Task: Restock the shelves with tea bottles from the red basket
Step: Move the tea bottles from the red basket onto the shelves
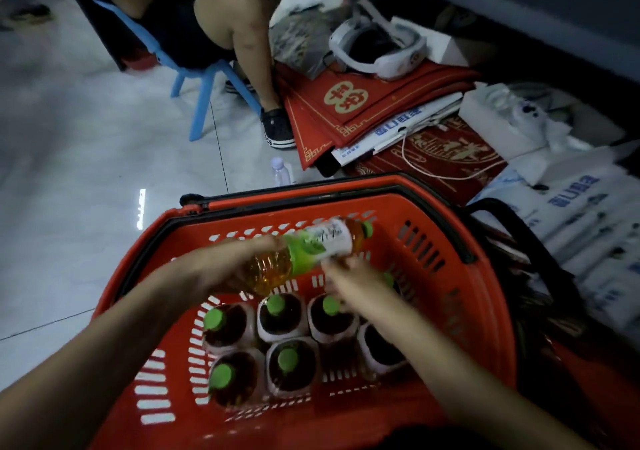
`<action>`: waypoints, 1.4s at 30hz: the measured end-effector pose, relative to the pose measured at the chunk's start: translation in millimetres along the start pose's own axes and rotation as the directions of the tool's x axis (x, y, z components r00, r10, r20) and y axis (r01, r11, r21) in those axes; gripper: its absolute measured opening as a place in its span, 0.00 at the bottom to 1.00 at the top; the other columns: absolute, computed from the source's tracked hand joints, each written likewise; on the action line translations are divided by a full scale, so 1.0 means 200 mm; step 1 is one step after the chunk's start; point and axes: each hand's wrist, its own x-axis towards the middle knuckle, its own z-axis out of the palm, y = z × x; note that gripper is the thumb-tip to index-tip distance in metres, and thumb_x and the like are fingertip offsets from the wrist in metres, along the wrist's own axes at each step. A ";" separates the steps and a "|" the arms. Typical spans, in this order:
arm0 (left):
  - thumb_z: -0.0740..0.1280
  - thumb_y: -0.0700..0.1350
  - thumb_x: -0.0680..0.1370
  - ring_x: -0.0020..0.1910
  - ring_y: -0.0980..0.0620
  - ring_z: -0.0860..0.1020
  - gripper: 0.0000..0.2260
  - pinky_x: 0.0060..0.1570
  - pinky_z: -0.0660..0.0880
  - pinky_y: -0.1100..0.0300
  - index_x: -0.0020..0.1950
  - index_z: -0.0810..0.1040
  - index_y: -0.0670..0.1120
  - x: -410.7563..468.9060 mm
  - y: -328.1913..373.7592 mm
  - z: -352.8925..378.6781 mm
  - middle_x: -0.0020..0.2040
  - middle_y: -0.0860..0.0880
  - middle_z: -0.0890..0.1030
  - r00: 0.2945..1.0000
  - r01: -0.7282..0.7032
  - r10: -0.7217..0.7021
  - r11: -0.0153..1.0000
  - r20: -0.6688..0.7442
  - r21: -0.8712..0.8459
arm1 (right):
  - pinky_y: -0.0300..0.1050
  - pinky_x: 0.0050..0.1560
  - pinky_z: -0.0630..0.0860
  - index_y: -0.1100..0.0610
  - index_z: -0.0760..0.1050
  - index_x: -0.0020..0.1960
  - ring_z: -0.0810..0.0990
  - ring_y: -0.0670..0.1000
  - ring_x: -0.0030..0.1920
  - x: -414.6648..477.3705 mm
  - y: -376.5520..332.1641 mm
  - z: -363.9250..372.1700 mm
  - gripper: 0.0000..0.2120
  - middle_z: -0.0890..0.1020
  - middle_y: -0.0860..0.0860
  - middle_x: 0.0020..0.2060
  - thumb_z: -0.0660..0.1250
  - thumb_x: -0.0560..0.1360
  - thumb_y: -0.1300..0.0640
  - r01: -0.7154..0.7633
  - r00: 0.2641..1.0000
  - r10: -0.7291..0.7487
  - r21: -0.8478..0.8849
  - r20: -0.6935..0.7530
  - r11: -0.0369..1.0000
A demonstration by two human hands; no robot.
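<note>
- Passes, far left, a blue chair (197,103) with a person seated on it, and nearer, a small clear bottle (281,172) standing on the floor just beyond the basket; risks knocking it over when stepping off toward the shelves.
- Grips with the left hand (221,266), fingers curled round the base end, one tea bottle (311,248), held tilted almost flat above the red basket (346,202), cap pointing right.
- Risks a slip through holding only one end: a drop onto the standing bottles (284,316) below, toppling some.
- Reaches with the right hand (349,276) up under the label; too blurred to tell whether gripping, merely touching, or heading for the bottles underneath.
- Risks a fumbled handover by loosening on the left before closing properly on the right.
- Shows several capped bottles upright in the basket, so most of the restocking looks not yet done.
- Skirts, far right, heaped white bags (571,214) and a loose white cable (436,176) across red mats (346,110); risks snagging a foot there.
</note>
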 end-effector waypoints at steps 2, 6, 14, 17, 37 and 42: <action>0.63 0.55 0.79 0.39 0.53 0.81 0.19 0.27 0.75 0.67 0.61 0.77 0.42 -0.13 0.05 0.06 0.48 0.45 0.82 0.997 -0.069 0.072 0.995 0.028 -0.078 | 0.49 0.52 0.82 0.54 0.77 0.56 0.85 0.55 0.49 -0.12 -0.07 -0.08 0.14 0.85 0.55 0.49 0.62 0.80 0.45 -0.019 0.995 -0.023 0.407 0.098 0.913; 0.62 0.45 0.80 0.29 0.60 0.80 0.05 0.24 0.72 0.71 0.49 0.76 0.45 -0.36 0.19 0.18 0.40 0.49 0.79 0.966 -0.225 0.239 0.964 0.097 -0.139 | 0.53 0.54 0.82 0.54 0.74 0.63 0.86 0.54 0.49 -0.33 -0.15 -0.25 0.17 0.85 0.53 0.53 0.68 0.77 0.48 0.102 0.990 -0.140 0.548 0.027 0.830; 0.75 0.54 0.69 0.56 0.50 0.82 0.23 0.60 0.76 0.51 0.61 0.79 0.47 -0.69 0.65 0.50 0.57 0.47 0.84 0.823 -0.535 0.525 0.844 0.215 -0.014 | 0.42 0.39 0.80 0.45 0.73 0.58 0.86 0.48 0.45 -0.85 -0.13 -0.73 0.15 0.85 0.49 0.51 0.72 0.74 0.52 0.427 0.882 -0.268 0.413 -0.388 0.804; 0.73 0.48 0.73 0.61 0.44 0.79 0.19 0.63 0.74 0.48 0.63 0.78 0.45 -0.78 0.88 0.70 0.61 0.43 0.81 0.714 -0.668 0.629 0.743 0.308 0.030 | 0.44 0.41 0.79 0.39 0.72 0.56 0.85 0.48 0.49 -1.08 -0.07 -0.95 0.15 0.84 0.47 0.53 0.73 0.74 0.51 0.491 0.798 -0.309 0.262 -0.517 0.831; 0.66 0.33 0.71 0.53 0.48 0.83 0.21 0.43 0.79 0.63 0.63 0.76 0.44 -0.96 1.48 1.97 0.55 0.47 0.85 0.138 -0.756 0.925 0.329 0.353 -0.566 | 0.41 0.64 0.74 0.26 0.56 0.70 0.71 0.36 0.65 -1.75 0.45 -1.64 0.33 0.68 0.27 0.63 0.70 0.75 0.47 0.222 0.144 -0.320 -0.285 -0.936 0.933; 0.64 0.30 0.75 0.56 0.48 0.82 0.20 0.50 0.79 0.61 0.65 0.76 0.43 -0.93 1.54 2.05 0.57 0.47 0.84 0.098 -0.751 0.928 0.306 0.359 -0.585 | 0.23 0.61 0.61 0.21 0.48 0.64 0.60 0.22 0.57 -1.71 0.46 -1.69 0.33 0.54 0.17 0.55 0.66 0.76 0.47 0.093 0.106 -0.318 -0.309 -0.942 0.947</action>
